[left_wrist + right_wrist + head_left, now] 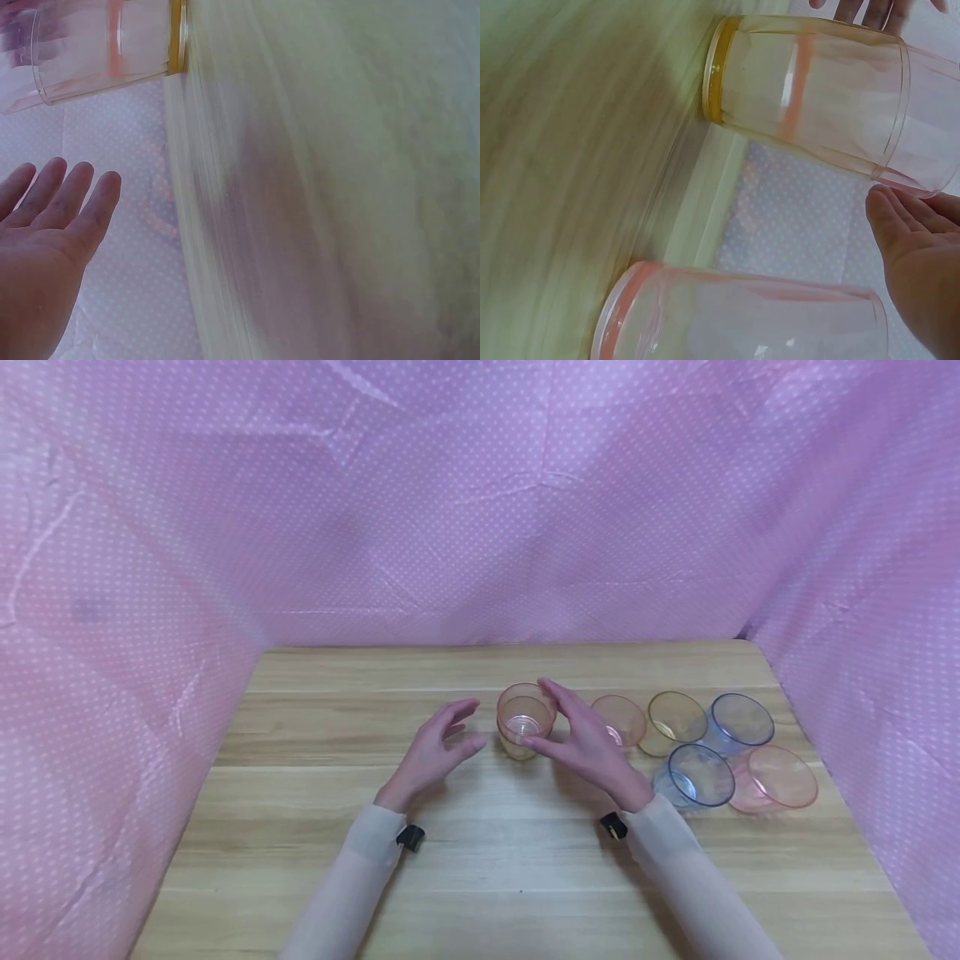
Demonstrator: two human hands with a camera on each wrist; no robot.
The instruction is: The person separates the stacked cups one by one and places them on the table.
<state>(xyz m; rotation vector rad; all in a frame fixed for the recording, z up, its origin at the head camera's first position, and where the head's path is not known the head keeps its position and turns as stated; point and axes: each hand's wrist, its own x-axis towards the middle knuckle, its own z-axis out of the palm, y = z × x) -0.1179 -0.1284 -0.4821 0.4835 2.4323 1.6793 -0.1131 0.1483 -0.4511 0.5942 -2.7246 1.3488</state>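
A clear pink-rimmed cup [527, 700] stands nested inside a yellow-tinted cup [517, 752], upright on the table. Close at the stack's right side is my right hand [588, 747], thumb and fingers spread around the rim. In the right wrist view its fingertips [879, 196] lie against or just beside the edge of the stacked cups; whether they touch is unclear. My left hand [435, 745] is apart from the stack on its left, fingers relaxed, holding nothing. The left wrist view shows that hand [45, 240] with extended fingers, away from the stack.
Right of the stack stand more upright cups: a pink one [618, 720], a yellow one [677, 718], two blue ones, back [742, 720] and front [701, 775], and another pink one [783, 777]. The wooden table [322, 877] is enclosed by dotted pink cloth [450, 527].
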